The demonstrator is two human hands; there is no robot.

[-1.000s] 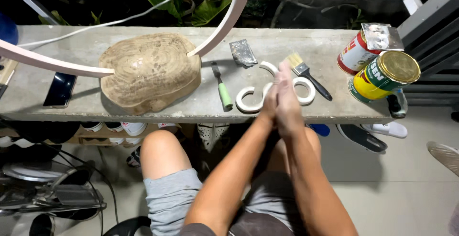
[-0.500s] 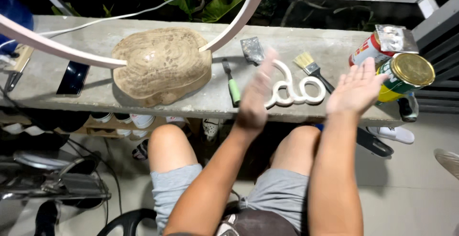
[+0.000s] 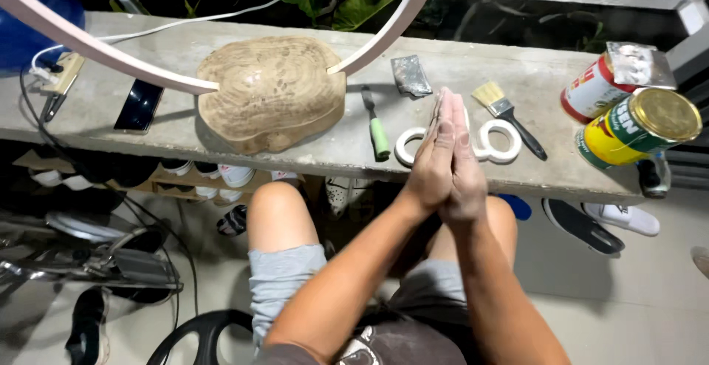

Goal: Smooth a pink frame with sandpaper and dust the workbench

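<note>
My left hand (image 3: 432, 162) and my right hand (image 3: 464, 165) are pressed flat together, palm to palm, fingers straight and pointing away from me. They hold nothing. They hover over the near edge of a concrete ledge (image 3: 310, 154), right above a white curly-shaped piece (image 3: 495, 143) that they partly hide. A green-handled tool (image 3: 377, 128) lies just left of my hands. A paintbrush (image 3: 506, 114) lies just to the right.
A rough wooden slab (image 3: 269, 91) with two white curved bars rising from it sits left of centre. A phone (image 3: 139, 105) and power strip (image 3: 63, 73) lie far left. Two paint cans (image 3: 642, 125) stand at right. A dark scraper (image 3: 410, 75) lies behind. Shoes sit under the ledge.
My hands were pressed together a second ago, swung apart half a second ago, and have now come back together palm to palm. The view shifted slightly.
</note>
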